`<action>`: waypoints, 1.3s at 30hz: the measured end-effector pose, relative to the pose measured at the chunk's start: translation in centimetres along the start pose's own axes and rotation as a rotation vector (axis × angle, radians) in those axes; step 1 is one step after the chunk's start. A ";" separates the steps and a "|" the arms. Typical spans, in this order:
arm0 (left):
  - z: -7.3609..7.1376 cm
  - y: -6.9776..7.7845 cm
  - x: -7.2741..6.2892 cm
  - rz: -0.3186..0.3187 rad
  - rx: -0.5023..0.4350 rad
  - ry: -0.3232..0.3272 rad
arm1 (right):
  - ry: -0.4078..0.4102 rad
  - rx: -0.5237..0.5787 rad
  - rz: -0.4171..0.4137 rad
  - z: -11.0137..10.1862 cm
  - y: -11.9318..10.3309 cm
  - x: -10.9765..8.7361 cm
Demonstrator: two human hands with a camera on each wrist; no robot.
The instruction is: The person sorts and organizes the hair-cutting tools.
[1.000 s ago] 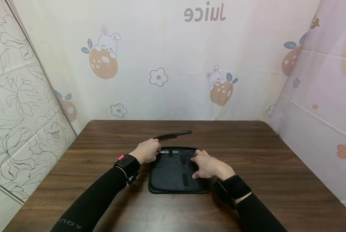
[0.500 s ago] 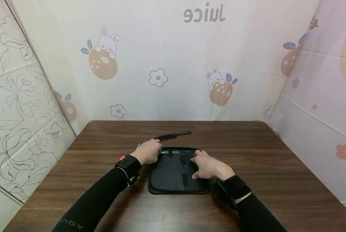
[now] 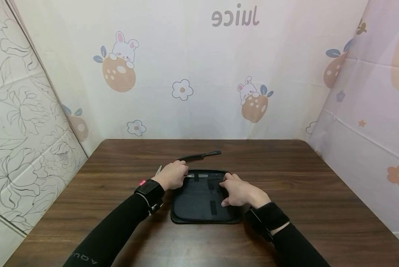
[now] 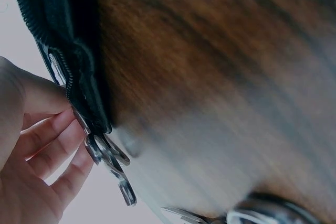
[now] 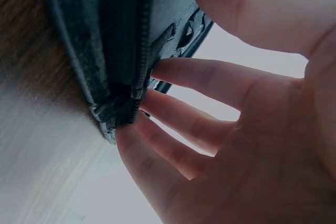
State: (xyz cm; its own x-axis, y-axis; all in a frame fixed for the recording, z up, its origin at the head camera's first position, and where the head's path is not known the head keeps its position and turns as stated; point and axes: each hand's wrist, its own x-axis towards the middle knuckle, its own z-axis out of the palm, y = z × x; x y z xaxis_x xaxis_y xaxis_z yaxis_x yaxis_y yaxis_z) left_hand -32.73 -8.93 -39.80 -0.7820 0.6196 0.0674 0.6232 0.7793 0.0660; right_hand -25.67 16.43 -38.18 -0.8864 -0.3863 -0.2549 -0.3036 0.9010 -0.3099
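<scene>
A black zippered case [image 3: 192, 204] lies unfolded on the table, with dark straps across its inner face. My left hand [image 3: 173, 175] is at its far left corner and pinches a pair of hairdressing scissors. Their metal blade [image 3: 202, 175] passes under a strap near the far edge; in the left wrist view the handle loops [image 4: 102, 150] stick out past the case's zipper. My right hand [image 3: 241, 191] rests on the right side of the case. In the right wrist view its fairly straight fingers [image 5: 194, 80] touch the zipper edge, the thumb apart from them.
Behind the case lies a black comb [image 3: 199, 155]. A second metal tool with a ring handle [image 4: 262, 213] lies left of the case, mostly hidden by my left hand in the head view. Patterned curtains [image 3: 186, 55] stand behind the wooden table [image 3: 279, 163].
My left hand has shifted slightly right, and the scissors' blade has slid a little further right under the strap. The right hand and the case hold their place.
</scene>
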 end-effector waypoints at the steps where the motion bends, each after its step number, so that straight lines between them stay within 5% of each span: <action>1: 0.0 0.0 0.0 -0.001 0.001 0.000 | 0.000 0.001 0.000 0.0 0.0 0.0; 39: 0.1 0.7 0.5 -0.013 0.001 -0.001 | 0.014 -0.005 -0.008 0.1 0.1 -0.1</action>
State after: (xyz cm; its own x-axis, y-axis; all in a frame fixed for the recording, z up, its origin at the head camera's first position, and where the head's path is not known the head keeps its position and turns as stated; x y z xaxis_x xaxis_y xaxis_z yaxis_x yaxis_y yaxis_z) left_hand -32.75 -8.06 -39.84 -0.7899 0.6097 0.0656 0.6131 0.7873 0.0656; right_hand -25.55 16.54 -38.25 -0.8886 -0.3911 -0.2396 -0.3128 0.8988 -0.3072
